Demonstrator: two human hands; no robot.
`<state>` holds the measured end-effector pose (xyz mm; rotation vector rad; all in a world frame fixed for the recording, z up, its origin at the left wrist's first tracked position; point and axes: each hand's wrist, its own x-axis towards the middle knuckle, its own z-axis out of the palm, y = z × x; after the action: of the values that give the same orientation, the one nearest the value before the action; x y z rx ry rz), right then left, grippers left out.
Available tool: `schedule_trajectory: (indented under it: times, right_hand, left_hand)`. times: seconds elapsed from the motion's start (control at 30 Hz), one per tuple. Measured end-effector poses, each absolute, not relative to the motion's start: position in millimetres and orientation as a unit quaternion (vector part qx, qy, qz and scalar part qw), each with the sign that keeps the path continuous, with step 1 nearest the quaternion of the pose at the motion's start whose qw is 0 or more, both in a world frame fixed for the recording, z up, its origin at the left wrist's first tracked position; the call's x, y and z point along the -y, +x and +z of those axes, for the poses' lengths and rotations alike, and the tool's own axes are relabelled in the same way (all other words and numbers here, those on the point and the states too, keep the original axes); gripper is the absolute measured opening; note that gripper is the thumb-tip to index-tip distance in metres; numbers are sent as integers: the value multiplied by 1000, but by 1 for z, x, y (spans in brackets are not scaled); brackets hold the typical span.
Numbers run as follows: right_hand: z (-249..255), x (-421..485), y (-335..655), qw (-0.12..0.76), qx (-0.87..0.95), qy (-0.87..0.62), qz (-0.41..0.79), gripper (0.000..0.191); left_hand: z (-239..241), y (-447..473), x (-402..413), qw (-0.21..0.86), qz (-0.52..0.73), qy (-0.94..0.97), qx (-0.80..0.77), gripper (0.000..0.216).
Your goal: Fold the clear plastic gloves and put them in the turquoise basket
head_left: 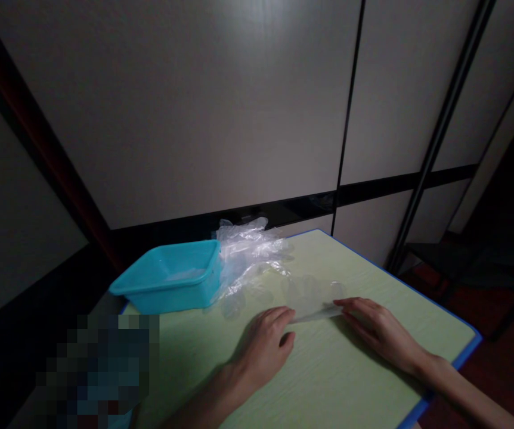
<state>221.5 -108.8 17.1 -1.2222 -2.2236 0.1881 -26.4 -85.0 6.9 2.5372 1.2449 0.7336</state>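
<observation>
A clear thin plastic glove (313,298) lies flat on the pale green table (337,375). My left hand (263,345) rests palm down with its fingertips on the glove's near left edge, fingers stretched out. On the glove's near right edge lie the flat fingers of my right hand (380,330). Neither hand grips anything. Behind the flat glove is a crumpled heap of more clear plastic gloves (248,250).
A turquoise plastic tub (170,283) stands at the table's far left, touching the glove heap. The table has a blue rim (465,351); its right and near edges are close to my right forearm. Pale wall panels with dark strips rise behind.
</observation>
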Motion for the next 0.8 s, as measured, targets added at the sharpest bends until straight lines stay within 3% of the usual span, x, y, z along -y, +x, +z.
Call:
schedule_trajectory:
  times: [0.17,0.47,0.8]
  right_hand:
    - [20,110,218,309,825,-462,102,23]
    - [32,112,214,319,817,-469,103,22]
    - [52,123,215,361,793,-478,112,20]
  left_hand:
    - [12,-20,79,79,255,862,-431,20]
    - [17,-17,79,42,243,873,-420,17]
    - [29,-19,74,218,416,809,-353,12]
